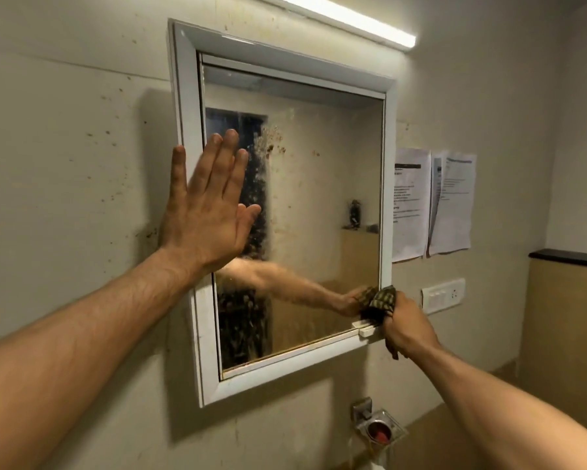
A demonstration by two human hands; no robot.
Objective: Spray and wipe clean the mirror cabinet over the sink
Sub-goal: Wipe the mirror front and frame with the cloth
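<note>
Left hand (210,201) is flat & released, fingers straight, palm pressed across the left side of the mirror cabinet (188,106) where white frame meets glass. Prob. it braces the door so it doesn't swing or rattle under wiping pressure. Right hand (405,329) is clenched round a bunched dark checked cloth (383,298) at the btm-right corner of the mirror glass (322,198), just above the small white pull tab (365,329) on the door edge. Cloth is bunched, not spread, which suits scrubbing a corner or edge rather than a broad pass. Glass has brown specks & a hazy film, heaviest upper-left of centre. I'd judge the wipe under way w/ most of the pane not yet clean. No spray bottle in view.

Room: cabinet hangs on a pale wall (65,147) w/ brown spatter, esp. left of the frame. Tube light (353,23) is lit above. Two paper notices (412,205) hang right of the cabinet, w/ a white switch plate (443,296) below them, near the cloth hand. A metal holder (380,427) w/ sth red in it sits on the wall under the cabinet. Dark ledge (567,257) tops tan panelling far right. Sink & any surface are out of frame, so can't tell.
</note>
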